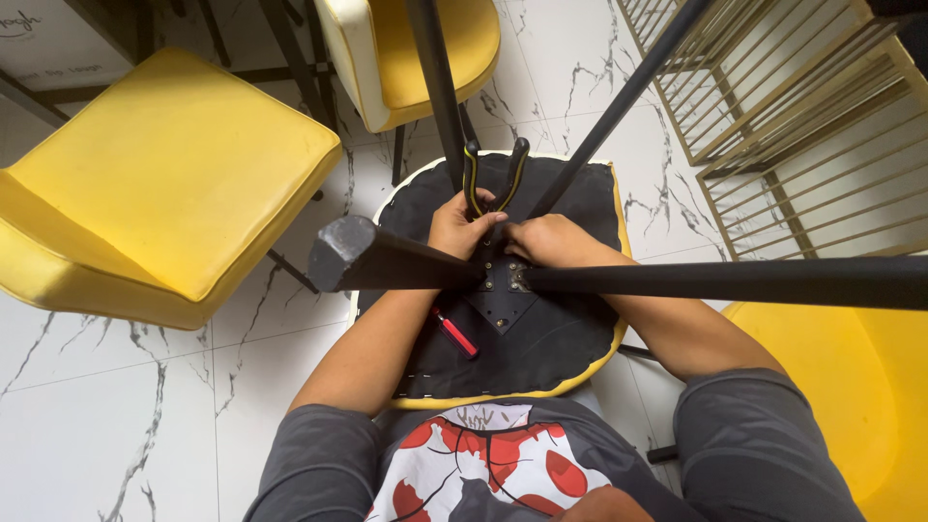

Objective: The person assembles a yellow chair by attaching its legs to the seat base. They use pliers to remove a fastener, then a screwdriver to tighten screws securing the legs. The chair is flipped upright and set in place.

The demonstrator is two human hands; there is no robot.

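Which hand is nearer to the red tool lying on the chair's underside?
Left. The left hand grips the pliers almost directly above the red tool, its forearm passing right beside it. The right hand works at the bracket, farther across.

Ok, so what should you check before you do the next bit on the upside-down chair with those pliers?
1. Pliers gripped: ok, the left hand holds the yellow-and-black handles.
2. Right hand steadying the work: ok, it rests at the metal plate where the legs meet.
3. Pliers tip on the bolt: cannot tell, the hands hide it.
4. Chair steady: ok, it lies seat-down against the person's lap, black underside up.
5. Red tool within reach: ok, it lies on the underside beside the left forearm.
6. Black legs clear of the face: not ok, two stick out close to the camera.
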